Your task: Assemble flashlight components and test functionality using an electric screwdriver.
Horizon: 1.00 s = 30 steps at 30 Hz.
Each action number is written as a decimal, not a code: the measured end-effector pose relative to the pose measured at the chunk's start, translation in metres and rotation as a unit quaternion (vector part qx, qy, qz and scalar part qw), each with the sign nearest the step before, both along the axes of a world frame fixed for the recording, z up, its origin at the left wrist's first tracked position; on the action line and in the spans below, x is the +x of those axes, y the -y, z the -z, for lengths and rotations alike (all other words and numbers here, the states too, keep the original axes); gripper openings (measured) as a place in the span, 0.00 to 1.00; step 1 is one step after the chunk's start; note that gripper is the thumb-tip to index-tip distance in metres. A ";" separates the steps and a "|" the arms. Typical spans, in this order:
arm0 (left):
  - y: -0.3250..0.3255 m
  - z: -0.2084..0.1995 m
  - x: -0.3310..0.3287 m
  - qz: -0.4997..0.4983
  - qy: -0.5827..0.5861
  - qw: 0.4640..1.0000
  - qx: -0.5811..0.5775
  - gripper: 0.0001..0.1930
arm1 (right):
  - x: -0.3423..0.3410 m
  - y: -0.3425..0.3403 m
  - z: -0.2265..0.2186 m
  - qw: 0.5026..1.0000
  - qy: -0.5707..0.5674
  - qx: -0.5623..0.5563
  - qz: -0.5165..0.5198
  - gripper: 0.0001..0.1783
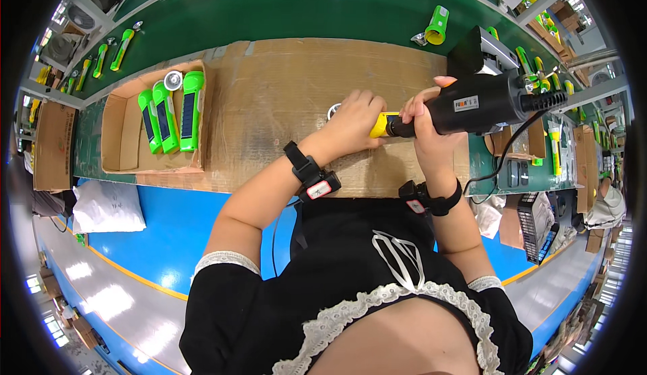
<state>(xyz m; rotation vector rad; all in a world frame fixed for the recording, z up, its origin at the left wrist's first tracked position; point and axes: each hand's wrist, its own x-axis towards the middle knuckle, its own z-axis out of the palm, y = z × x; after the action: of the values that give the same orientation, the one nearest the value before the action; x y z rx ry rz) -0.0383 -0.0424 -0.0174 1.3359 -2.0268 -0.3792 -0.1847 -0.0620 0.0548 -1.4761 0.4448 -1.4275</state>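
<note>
Over the cardboard sheet (283, 72), my left hand (352, 122) is closed around a yellow flashlight part (381, 125), most of which the fingers cover. A round silvery lamp head (333, 111) shows just beside that hand; whether it joins the yellow part is hidden. My right hand (433, 122) grips a black corded electric screwdriver (475, 105), held nearly level with its nose pointing left. The nose meets the yellow part's right end; the exact contact point cannot be made out.
An open cardboard box (118, 132) at left holds several green flashlights (191, 112) with dark panels. A green flashlight housing (437, 26) stands on the green bench at the far right, near a black box (480, 55). The screwdriver's cord (502, 156) hangs down at right.
</note>
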 end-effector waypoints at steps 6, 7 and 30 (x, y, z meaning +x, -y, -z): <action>-0.004 -0.002 -0.001 0.007 0.017 1.000 -0.001 0.29 | 0.002 0.001 0.000 1.000 -0.004 -0.002 0.005 0.24; -0.003 -0.003 0.000 0.015 0.028 0.999 0.016 0.31 | 0.002 0.001 0.003 1.000 -0.028 -0.002 0.011 0.23; 0.114 -0.016 -0.044 -0.302 0.203 0.931 0.005 0.33 | -0.151 -0.056 0.008 0.823 -0.322 -0.122 0.452 0.50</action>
<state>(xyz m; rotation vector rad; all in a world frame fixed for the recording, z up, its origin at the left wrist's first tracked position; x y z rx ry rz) -0.0826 -0.1561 -0.0012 2.0810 -1.7820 0.1849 -0.3353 -0.0062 0.0464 -2.0899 1.6089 -1.6741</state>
